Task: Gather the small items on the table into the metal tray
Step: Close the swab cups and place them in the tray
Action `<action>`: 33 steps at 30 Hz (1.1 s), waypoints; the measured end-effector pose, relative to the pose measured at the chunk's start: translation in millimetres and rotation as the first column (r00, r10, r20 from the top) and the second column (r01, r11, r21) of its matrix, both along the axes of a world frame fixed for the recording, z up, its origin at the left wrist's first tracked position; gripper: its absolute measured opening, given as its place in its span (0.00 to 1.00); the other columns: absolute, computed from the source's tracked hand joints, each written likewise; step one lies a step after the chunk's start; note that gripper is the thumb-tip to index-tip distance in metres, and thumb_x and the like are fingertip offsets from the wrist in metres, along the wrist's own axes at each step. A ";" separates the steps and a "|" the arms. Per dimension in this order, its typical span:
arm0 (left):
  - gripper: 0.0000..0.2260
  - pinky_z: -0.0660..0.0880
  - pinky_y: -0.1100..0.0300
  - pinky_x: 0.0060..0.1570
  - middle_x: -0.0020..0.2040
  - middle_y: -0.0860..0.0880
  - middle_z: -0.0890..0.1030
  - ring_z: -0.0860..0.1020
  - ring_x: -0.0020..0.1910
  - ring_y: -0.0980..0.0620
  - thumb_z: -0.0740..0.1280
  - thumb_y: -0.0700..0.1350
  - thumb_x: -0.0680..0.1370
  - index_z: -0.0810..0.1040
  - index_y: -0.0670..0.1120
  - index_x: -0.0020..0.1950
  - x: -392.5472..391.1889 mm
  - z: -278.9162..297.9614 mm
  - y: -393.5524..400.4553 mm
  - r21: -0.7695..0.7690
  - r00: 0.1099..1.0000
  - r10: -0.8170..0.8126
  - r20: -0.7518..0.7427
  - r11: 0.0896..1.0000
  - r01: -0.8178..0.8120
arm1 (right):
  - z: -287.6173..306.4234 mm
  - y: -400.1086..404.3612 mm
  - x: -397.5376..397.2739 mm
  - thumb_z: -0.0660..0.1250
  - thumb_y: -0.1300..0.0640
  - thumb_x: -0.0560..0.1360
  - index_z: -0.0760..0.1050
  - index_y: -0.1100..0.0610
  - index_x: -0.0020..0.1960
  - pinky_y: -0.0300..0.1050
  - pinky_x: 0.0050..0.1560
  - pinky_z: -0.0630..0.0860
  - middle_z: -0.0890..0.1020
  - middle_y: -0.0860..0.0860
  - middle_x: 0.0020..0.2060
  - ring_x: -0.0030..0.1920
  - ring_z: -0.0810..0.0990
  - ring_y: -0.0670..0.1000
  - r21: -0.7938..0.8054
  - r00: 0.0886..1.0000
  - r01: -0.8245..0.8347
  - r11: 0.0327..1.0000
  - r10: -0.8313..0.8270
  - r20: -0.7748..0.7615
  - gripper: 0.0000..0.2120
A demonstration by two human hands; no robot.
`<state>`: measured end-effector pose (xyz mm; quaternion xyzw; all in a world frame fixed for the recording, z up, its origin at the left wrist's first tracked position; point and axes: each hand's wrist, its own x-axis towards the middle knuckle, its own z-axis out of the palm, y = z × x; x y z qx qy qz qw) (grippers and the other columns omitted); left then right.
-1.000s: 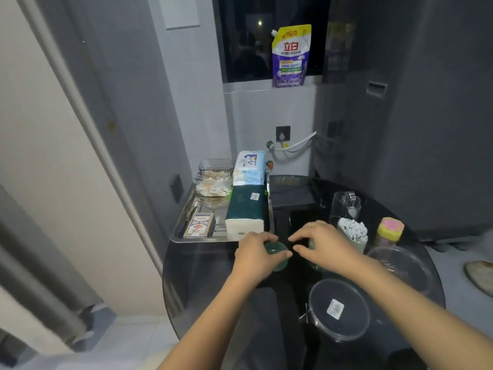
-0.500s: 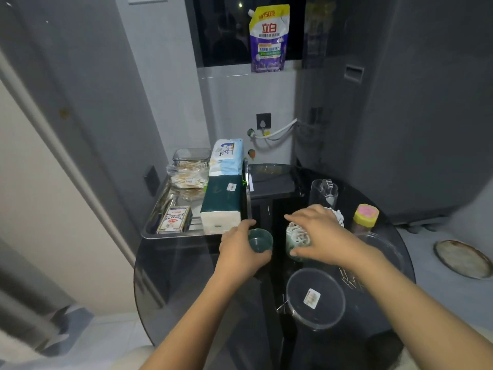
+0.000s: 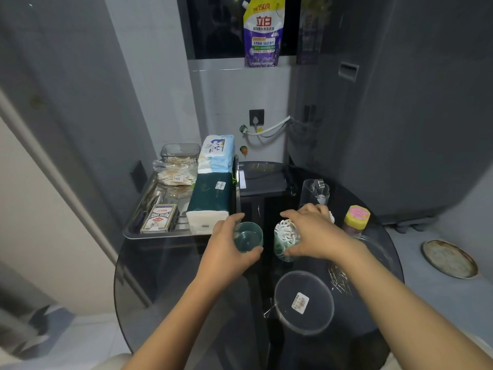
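Observation:
The metal tray (image 3: pixel 149 231) sits at the table's back left. It holds a card box (image 3: pixel 159 218), a green tissue pack (image 3: pixel 210 197), a blue tissue pack (image 3: pixel 216 154), a bag of swabs (image 3: pixel 174 176) and a clear box (image 3: pixel 179 150). My left hand (image 3: pixel 226 252) grips an empty green cap (image 3: pixel 248 237) just right of the tray's near corner. My right hand (image 3: pixel 314 233) holds a green cup of white cotton swabs (image 3: pixel 285 240) beside it.
The round dark glass table (image 3: pixel 170 289) also carries a clear round lid (image 3: pixel 304 303), a clear cup (image 3: pixel 313 193), a yellow-capped jar (image 3: pixel 356 217) and loose clips (image 3: pixel 340 280). A detergent pouch (image 3: pixel 262 33) stands on the sill. A plate (image 3: pixel 449 259) lies on the floor, right.
The green cap has come off the swab cup. My left hand now holds it open side up, apart from the cup under my right hand.

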<state>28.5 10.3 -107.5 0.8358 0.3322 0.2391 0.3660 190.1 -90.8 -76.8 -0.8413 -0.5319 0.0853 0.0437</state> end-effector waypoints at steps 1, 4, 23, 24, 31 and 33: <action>0.33 0.64 0.70 0.54 0.63 0.52 0.71 0.70 0.54 0.60 0.75 0.47 0.68 0.67 0.51 0.70 -0.3 0.3 1.1 -0.006 1.000 0.009 0.003 1.000 -0.009 | 1.2 -0.2 -0.6 0.72 0.44 0.67 0.57 0.50 0.75 0.44 0.69 0.52 0.70 0.51 0.67 0.71 0.57 0.53 0.006 1.000 0.013 1.000 -0.013 -0.024 0.42; 0.33 0.67 0.69 0.51 0.61 0.53 0.73 0.72 0.53 0.59 0.76 0.47 0.67 0.67 0.51 0.69 -2.5 2.1 4.9 -0.043 0.998 0.042 0.042 0.998 -0.040 | 5.4 -1.9 -4.3 0.74 0.42 0.65 0.58 0.49 0.74 0.44 0.72 0.47 0.69 0.52 0.67 0.72 0.55 0.53 0.062 0.996 0.038 0.997 -0.033 -0.084 0.43; 0.23 0.80 0.49 0.54 0.51 0.43 0.80 0.82 0.49 0.49 0.75 0.36 0.66 0.74 0.42 0.59 -14.1 20.5 19.5 -0.737 0.844 0.177 0.506 0.598 0.316 | 11.3 -2.1 -16.7 0.79 0.56 0.62 0.74 0.49 0.60 0.45 0.58 0.78 0.82 0.44 0.51 0.52 0.81 0.44 0.426 0.761 0.286 0.858 0.067 -0.645 0.29; 0.23 0.80 0.48 0.53 0.50 0.43 0.80 0.82 0.50 0.48 0.73 0.37 0.66 0.74 0.42 0.60 -14.2 20.3 19.9 -0.739 0.830 0.180 0.528 0.578 0.345 | 10.8 -2.2 -16.1 0.79 0.57 0.62 0.74 0.48 0.59 0.48 0.58 0.78 0.82 0.44 0.51 0.53 0.81 0.44 0.441 0.740 0.287 0.850 0.095 -0.665 0.28; 0.23 0.79 0.62 0.43 0.46 0.51 0.79 0.78 0.50 0.50 0.71 0.42 0.67 0.76 0.51 0.61 -16.5 20.7 21.1 -0.656 0.844 0.071 0.531 0.666 0.356 | 7.3 -1.7 -15.8 0.79 0.56 0.62 0.70 0.41 0.65 0.41 0.61 0.74 0.76 0.45 0.60 0.59 0.77 0.45 0.454 0.726 0.235 0.859 0.155 -0.670 0.35; 0.27 0.76 0.64 0.43 0.48 0.55 0.81 0.79 0.51 0.53 0.74 0.45 0.65 0.75 0.55 0.63 -17.0 19.8 21.6 -0.598 0.878 0.027 0.478 0.742 0.303 | 5.3 -0.5 -16.9 0.79 0.57 0.63 0.66 0.43 0.68 0.32 0.57 0.73 0.77 0.45 0.58 0.59 0.77 0.47 0.436 0.709 0.226 0.871 0.159 -0.686 0.38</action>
